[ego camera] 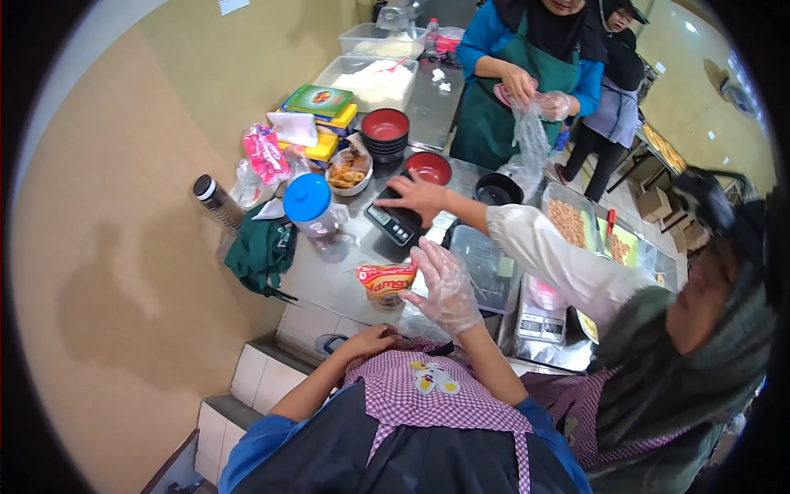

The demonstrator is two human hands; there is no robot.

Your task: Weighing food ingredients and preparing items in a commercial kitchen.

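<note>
My right hand (445,285), in a clear plastic glove, is raised over the table's near edge with its fingers apart and nothing in it. My left hand (374,339) is bare and rests against the waist of the checked apron (407,383); its fingers are partly hidden, so its grip is unclear. Just left of the gloved hand stands a red and yellow printed packet (386,281). Beyond it, a co-worker's bare hand reaches over a black digital kitchen scale (390,223). A plastic jug with a blue lid (307,197) stands left of the scale.
Red-and-black bowls (386,133), a bowl of fried snacks (349,173) and a tub of white material (376,80) stand farther back. At right are a lidded container (484,265), a second scale (541,324) and the co-worker's outstretched arm. Another co-worker handles plastic bags across the table.
</note>
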